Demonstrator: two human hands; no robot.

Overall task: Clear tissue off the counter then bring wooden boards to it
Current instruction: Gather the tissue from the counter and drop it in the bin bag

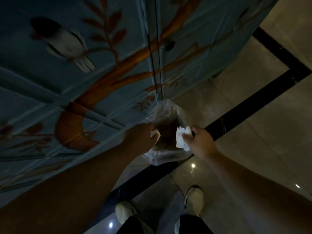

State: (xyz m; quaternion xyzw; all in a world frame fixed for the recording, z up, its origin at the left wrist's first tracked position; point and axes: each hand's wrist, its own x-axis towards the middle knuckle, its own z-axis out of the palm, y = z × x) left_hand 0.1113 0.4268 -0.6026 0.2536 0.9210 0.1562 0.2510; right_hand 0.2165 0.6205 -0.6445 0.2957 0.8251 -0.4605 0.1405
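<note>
My right hand (200, 142) pinches a crumpled white tissue (182, 138) just over the right rim of a clear plastic bag (166, 130) on the floor. My left hand (141, 138) grips the left rim of the bag, with a bit of white showing under its fingers. The bag's mouth is spread and its inside looks dark brown. No wooden boards and no counter top are in view.
A blue cabinet (84, 73) painted with birds and orange branches fills the left and top, close beside the bag. A glossy tiled floor (244, 132) with a black stripe (253, 100) runs to the right. My two white shoes (194, 200) stand below the bag.
</note>
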